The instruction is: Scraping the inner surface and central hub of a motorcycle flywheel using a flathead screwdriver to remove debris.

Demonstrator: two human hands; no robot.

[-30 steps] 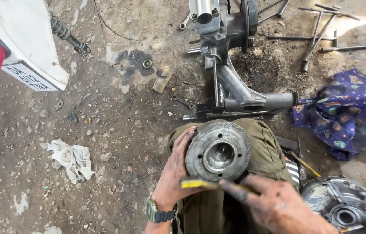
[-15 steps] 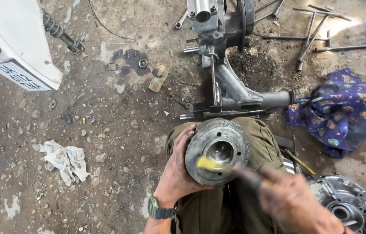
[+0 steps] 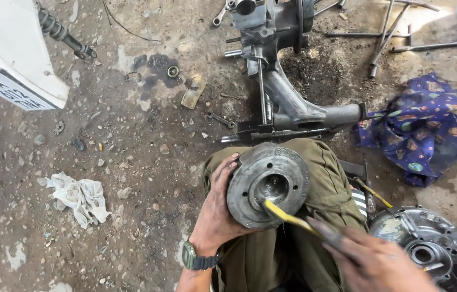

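Oily workshop floor (image 3: 131, 162) lies below; the left hand (image 3: 218, 213) cups the round metal hub (image 3: 268, 184) upright on the knee, face toward the right hand (image 3: 379, 262), which grips a yellow-handled tool (image 3: 288, 216) angled into its bore.

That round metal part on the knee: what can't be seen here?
- Round metal drum, head view: its back, hidden by the left hand.
- Yellow-handled tool: tip lost inside the hub.
- Right hand: motion-blurred, cut off by the bottom edge.
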